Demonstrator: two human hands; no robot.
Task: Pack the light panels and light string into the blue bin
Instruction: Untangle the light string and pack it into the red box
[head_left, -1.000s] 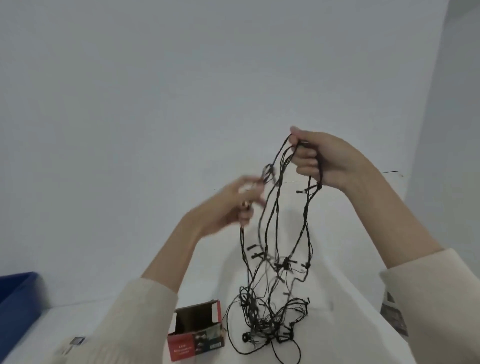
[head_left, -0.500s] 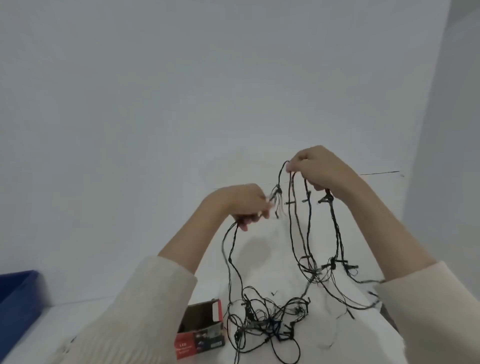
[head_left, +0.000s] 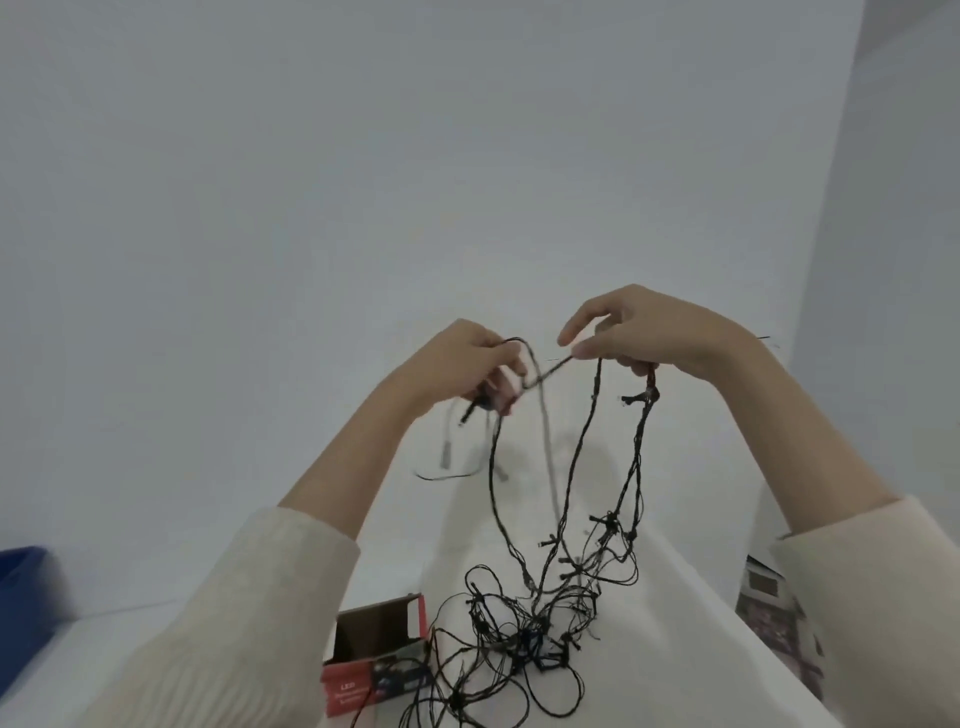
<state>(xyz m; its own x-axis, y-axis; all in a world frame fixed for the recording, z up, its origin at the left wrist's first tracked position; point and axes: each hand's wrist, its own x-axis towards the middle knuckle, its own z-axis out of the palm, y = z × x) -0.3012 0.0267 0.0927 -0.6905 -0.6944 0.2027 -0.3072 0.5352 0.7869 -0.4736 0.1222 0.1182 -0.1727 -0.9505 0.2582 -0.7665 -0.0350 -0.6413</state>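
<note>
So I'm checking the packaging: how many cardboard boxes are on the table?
1: an open red box lying on the white table, just left of the tangled light string. Printed material at the right edge is unclear.

Table's wide open on the left between the bin (head_left: 21, 597) and the box (head_left: 376, 652). Middle's a mess: the tangled string (head_left: 519, 639) piles right against the box, strands hanging up to both hands.

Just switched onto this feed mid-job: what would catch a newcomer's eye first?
Both hands, left hand and right hand, hold up the dark light string at centre frame, its lower end a tangle on the white table. An open red box lies beside that tangle, and the blue bin sits at far left.
</note>
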